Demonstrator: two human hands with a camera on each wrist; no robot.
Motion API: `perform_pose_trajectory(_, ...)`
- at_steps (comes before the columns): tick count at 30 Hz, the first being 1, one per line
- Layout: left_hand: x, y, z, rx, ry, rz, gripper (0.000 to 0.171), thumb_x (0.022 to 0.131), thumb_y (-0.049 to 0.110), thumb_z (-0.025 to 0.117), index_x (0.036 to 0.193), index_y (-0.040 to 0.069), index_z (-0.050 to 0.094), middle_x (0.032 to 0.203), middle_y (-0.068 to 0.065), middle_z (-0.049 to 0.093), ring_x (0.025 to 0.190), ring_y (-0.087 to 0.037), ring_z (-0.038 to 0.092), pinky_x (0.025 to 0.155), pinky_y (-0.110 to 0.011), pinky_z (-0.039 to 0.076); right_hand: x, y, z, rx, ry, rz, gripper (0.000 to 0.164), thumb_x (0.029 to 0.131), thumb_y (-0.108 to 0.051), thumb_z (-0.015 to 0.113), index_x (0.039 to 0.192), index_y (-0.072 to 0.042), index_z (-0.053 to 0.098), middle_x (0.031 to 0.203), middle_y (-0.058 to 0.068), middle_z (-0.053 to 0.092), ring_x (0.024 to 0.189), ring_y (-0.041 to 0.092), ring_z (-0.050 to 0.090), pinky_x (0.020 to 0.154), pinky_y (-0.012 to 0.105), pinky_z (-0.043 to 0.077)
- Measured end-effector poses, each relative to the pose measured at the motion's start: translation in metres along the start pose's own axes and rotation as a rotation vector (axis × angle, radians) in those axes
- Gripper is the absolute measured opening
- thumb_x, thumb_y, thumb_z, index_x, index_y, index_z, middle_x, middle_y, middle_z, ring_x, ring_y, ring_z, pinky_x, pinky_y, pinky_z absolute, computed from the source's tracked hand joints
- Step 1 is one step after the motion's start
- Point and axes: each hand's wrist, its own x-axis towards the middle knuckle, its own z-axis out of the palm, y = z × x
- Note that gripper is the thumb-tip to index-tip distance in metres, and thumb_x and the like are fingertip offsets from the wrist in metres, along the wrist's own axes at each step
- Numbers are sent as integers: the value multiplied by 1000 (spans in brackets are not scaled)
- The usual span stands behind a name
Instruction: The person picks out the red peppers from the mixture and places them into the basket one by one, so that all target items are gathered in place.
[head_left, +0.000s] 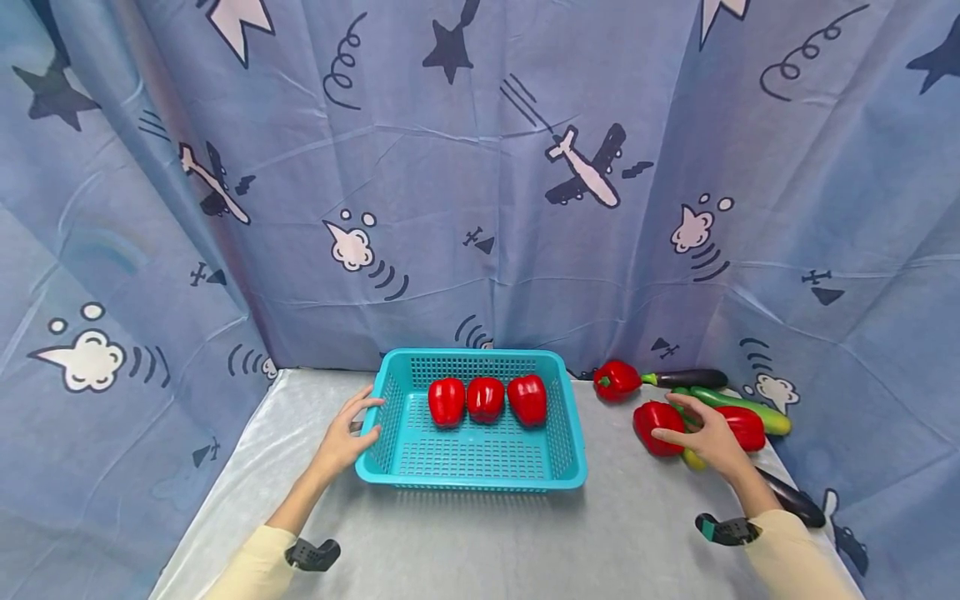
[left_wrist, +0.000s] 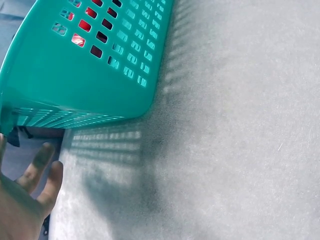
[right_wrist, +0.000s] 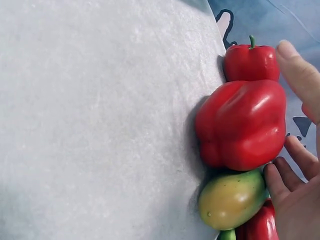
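My left hand is at the left rim of a turquoise plastic basket, thumb and fingers spread beside it. Inside the basket three red bell peppers sit in a row towards the back. On the right, my right hand reaches over a group of vegetables, its thumb and fingers parted around another red bell pepper. In the right wrist view that pepper lies on the table, with the fingertips right by its side and the thumb above, uncurled.
Behind that pepper are a stemmed red bell pepper, an eggplant and a green-yellow cucumber. Another red pepper and a second eggplant lie right of the hand. A yellow-green oval piece sits below the pepper. A patterned curtain borders the table.
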Motion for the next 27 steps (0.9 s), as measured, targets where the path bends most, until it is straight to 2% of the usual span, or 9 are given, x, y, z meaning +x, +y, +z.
perform_pose_trajectory(7,1,-1,0,10,2,0,45,91,-11,67,135,-2,60,160,-24,29,125,-44,52,94,-57,51,3,-1,4,-82,-13,25,81,87,-32,83,150,1,44,146,31,44,127,53,42,93,64,50)
perform_pose_trajectory(14,0,2,0,7,-1,14,45,91,-10,66,135,-2,60,159,-26,29,126,-45,51,94,-58,50,6,-1,6,-108,-8,47,74,87,-28,84,145,3,48,140,33,48,125,56,45,90,63,52)
perform_pose_trajectory(27,0,3,0,11,-4,-4,44,91,-9,67,135,-3,60,159,-26,29,122,-46,54,93,-57,52,4,-9,5,-79,10,83,72,88,-27,82,144,4,48,139,35,47,124,58,45,88,61,54)
